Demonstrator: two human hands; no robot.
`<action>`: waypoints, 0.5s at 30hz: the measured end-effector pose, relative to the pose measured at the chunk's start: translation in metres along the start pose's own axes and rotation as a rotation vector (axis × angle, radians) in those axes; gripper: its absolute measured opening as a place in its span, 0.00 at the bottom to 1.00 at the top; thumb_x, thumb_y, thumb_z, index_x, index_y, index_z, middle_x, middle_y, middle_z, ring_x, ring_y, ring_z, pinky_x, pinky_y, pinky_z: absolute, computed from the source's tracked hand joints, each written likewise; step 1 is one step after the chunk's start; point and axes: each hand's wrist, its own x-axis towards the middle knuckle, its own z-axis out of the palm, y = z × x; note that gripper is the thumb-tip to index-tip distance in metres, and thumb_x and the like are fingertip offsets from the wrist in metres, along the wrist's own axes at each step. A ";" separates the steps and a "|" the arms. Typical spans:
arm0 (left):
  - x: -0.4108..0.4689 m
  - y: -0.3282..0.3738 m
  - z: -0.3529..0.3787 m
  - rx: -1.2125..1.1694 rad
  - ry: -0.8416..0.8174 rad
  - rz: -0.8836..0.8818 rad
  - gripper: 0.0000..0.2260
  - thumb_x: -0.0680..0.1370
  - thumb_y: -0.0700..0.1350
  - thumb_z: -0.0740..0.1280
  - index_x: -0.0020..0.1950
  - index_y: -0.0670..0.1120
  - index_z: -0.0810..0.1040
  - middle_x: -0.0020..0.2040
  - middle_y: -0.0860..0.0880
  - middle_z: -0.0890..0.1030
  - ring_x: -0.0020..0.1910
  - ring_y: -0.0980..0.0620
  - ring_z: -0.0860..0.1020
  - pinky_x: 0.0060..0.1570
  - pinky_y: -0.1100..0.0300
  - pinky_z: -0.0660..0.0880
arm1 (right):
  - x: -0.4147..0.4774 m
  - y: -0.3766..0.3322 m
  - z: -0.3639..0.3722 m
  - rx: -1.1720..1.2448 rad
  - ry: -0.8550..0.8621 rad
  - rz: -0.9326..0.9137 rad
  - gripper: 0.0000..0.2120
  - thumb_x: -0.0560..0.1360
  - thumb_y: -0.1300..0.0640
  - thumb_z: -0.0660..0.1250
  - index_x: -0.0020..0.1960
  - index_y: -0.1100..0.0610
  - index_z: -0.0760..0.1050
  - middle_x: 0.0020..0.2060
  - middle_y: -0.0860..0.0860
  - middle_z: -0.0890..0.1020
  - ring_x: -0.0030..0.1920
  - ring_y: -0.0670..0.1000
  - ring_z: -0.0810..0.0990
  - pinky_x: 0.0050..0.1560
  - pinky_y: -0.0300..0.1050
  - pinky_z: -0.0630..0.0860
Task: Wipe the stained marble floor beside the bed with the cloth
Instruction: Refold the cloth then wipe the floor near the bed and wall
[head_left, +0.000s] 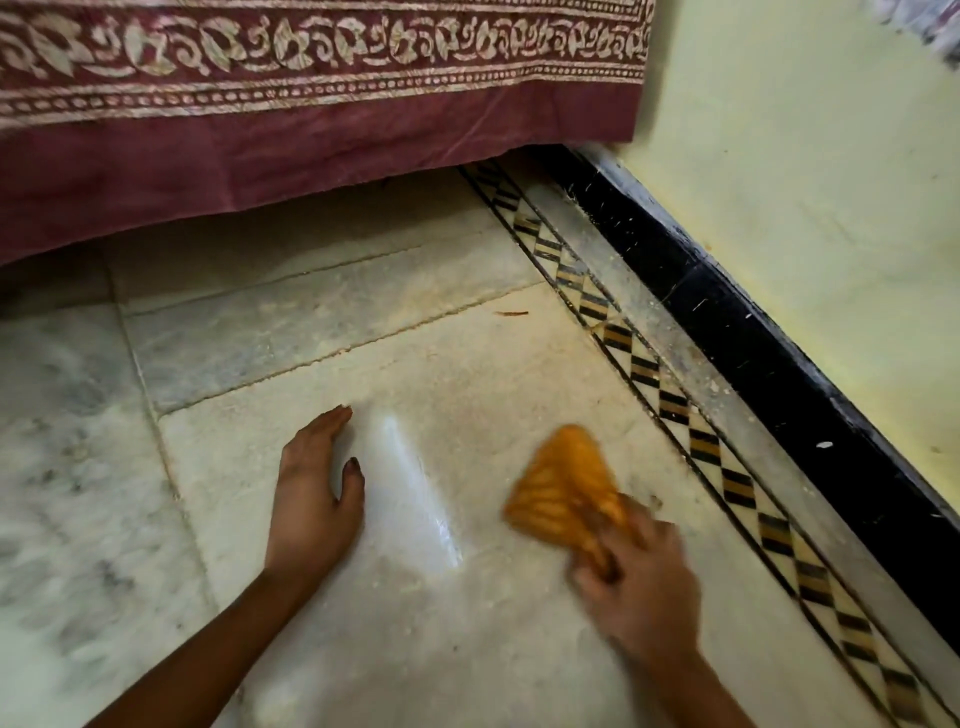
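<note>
Your right hand (636, 577) grips a bunched orange cloth (563, 493), fingers curled round its near end, and the cloth lies on the marble floor (467, 374) with its point fanning away from you (hand and cloth are both blurred, so the exact finger placement is hard to read). Your left hand (311, 488) rests flat on the floor well to the left of the cloth, fingers straight and together, thumb held out to the side. Between your hands a pale, shiny streak (410, 493) runs across the dull, dusty tile. A maroon bedsheet (311, 130) with a pale leaf border hangs above the floor ahead, and a black-and-tan diamond inlay strip (675, 405) runs along the black skirting (753, 338) on your right.
</note>
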 end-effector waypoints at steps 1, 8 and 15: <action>-0.001 0.000 -0.001 0.003 -0.009 0.005 0.23 0.73 0.42 0.59 0.67 0.40 0.69 0.65 0.42 0.73 0.64 0.43 0.69 0.63 0.56 0.62 | 0.001 0.022 -0.004 -0.049 0.042 0.151 0.24 0.68 0.44 0.69 0.64 0.43 0.72 0.61 0.53 0.74 0.47 0.53 0.71 0.36 0.43 0.73; -0.005 -0.003 -0.009 0.130 -0.111 0.023 0.20 0.76 0.37 0.64 0.68 0.42 0.70 0.68 0.44 0.70 0.67 0.45 0.66 0.64 0.58 0.59 | 0.125 0.001 0.000 -0.128 0.089 0.474 0.25 0.77 0.43 0.57 0.72 0.47 0.62 0.71 0.57 0.60 0.65 0.65 0.62 0.49 0.53 0.73; -0.024 -0.020 -0.030 0.304 -0.158 0.069 0.21 0.73 0.46 0.56 0.61 0.40 0.77 0.64 0.39 0.73 0.63 0.39 0.70 0.60 0.52 0.66 | 0.049 -0.110 0.029 0.065 -0.006 -0.110 0.24 0.70 0.41 0.62 0.65 0.41 0.70 0.62 0.51 0.72 0.50 0.54 0.71 0.37 0.47 0.78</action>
